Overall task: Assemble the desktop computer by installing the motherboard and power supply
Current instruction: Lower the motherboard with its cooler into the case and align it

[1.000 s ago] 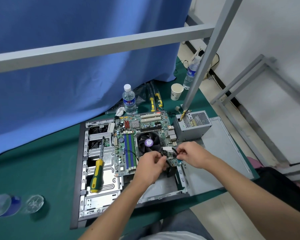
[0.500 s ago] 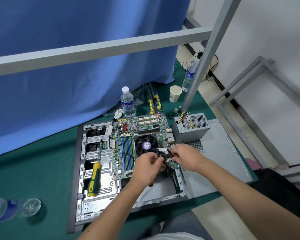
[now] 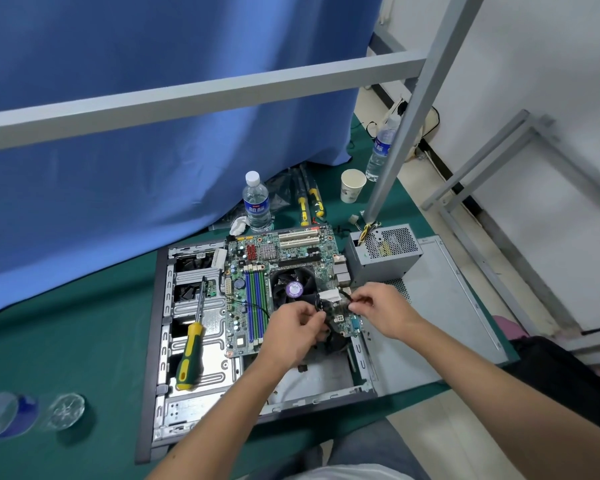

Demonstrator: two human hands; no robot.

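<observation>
A person's two hands meet over an open computer case [image 3: 160, 341] lying flat on a green table [image 3: 66, 341]. The motherboard [image 3: 257, 271] sits inside the case. At its four o'clock corner, the left hand [image 3: 293, 329] and right hand [image 3: 378, 308] each pinch a black cable [image 3: 343, 295]. The power supply [image 3: 383, 252] stands outside the case, at two o'clock from the hands.

Single head-worn wide-angle view, looking forward and steeply down from above onto the left hand [image 3: 297, 329] and right hand [image 3: 381, 308], both near frame centre at arm's reach. Forearms enter from the bottom edge; blue curtain [image 3: 136, 140] fills the far side beyond the hands.
</observation>
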